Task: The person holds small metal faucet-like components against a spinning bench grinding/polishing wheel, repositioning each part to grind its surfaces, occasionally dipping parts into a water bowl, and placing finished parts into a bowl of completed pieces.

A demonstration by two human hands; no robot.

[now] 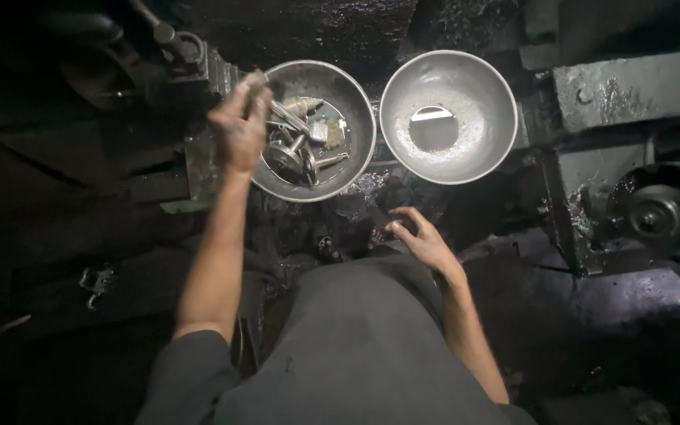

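My left hand [239,126] is raised over the left rim of a metal bowl [356,102], its fingertips pinched on a small dark greasy thing whose kind I cannot make out. That bowl holds several oily metal parts [299,145], among them valves and a bolt. Beside it on the right sits a second metal bowl [485,106] with a little dark liquid pooled in the bottom. My right hand [421,238] hovers low near my knee, fingers loosely curled, holding nothing.
Greasy black machine parts surround the bowls: a block with a lever [168,43] at the upper left and a heavy metal housing with a round pulley [659,214] at the right. The ground is dark and oily. My grey clothing [356,346] fills the bottom.
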